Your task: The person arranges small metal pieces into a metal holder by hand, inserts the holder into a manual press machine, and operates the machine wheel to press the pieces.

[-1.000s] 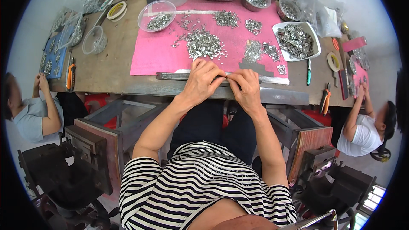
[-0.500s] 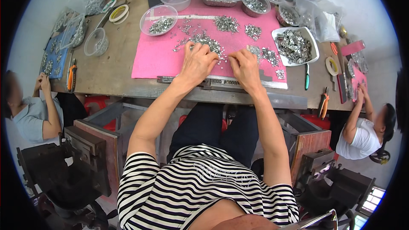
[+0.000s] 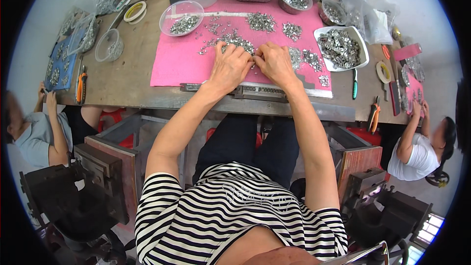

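Pinches fingertips of left hand [image 3: 229, 67] and right hand [image 3: 276, 65] closed, cannot tell on what; faces many loose metal pieces [image 3: 239, 40] just beyond, apparently much unfinished; cannot judge progress in metal bar [image 3: 260, 92] behind fingers.

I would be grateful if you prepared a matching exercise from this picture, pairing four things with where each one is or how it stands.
Column one
1. Left hand
2. White tray
3. Long metal fixture
4. Blue mat

Column two
A. Along the near edge of the pink mat
B. In front of the co-worker at far left
C. Fingertips close to those of the right hand
D. Heaped with small metal pieces

Pairs: 1-C, 2-D, 3-A, 4-B
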Action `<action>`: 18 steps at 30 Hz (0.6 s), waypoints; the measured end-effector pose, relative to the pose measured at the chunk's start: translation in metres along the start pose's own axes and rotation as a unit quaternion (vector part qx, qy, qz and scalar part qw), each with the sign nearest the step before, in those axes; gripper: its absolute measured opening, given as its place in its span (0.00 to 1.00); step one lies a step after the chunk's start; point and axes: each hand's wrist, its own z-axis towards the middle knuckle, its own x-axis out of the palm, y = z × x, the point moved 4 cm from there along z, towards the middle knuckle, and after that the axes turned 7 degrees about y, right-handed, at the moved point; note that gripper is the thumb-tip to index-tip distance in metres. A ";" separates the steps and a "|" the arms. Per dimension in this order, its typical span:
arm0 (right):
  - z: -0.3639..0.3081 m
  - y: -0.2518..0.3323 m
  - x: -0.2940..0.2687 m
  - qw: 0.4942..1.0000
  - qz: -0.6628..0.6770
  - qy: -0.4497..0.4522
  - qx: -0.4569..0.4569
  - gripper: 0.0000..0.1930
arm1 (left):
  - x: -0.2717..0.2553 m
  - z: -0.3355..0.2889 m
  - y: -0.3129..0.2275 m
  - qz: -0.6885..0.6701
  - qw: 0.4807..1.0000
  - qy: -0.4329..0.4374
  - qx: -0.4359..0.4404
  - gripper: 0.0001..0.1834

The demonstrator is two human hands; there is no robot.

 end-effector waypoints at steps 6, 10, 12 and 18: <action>0.002 -0.005 0.001 0.999 0.029 0.016 0.023 0.08 | -0.014 -0.008 -0.006 -0.020 0.999 0.035 0.005 0.04; 0.003 -0.004 0.001 0.999 0.026 0.019 0.017 0.07 | -0.014 -0.019 -0.004 -0.044 0.997 0.062 0.005 0.04; 0.003 -0.005 0.001 0.999 0.041 0.020 0.020 0.07 | -0.016 -0.018 -0.005 -0.064 0.995 0.071 -0.010 0.04; -0.002 -0.002 0.000 0.999 0.030 0.015 0.031 0.05 | -0.016 -0.018 -0.008 -0.061 0.995 0.072 -0.019 0.03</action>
